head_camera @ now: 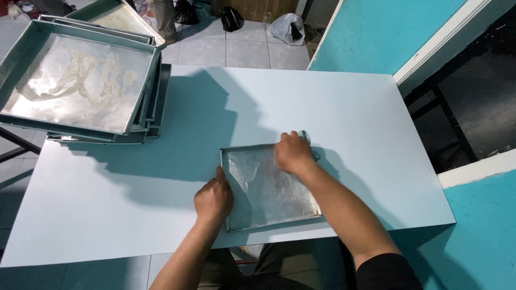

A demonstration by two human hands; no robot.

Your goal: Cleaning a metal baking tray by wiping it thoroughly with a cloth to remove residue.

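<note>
A shallow rectangular metal tray [269, 193] lies near the front edge of a pale blue table [322, 107]. My left hand [213, 197] rests on the tray's left rim, fingers curled over it. My right hand [293, 153] presses down inside the tray near its far right corner, closed on a small greenish cloth or sponge [305, 135] that peeks out past the fingers. The tray's bottom looks shiny and smeared.
A tilted stack of several larger metal trays [80, 80] with pale residue sits at the table's far left. Turquoise walls [387, 32] and a dark doorway are at right. Bags and a person's legs [164, 19] stand on the tiled floor beyond.
</note>
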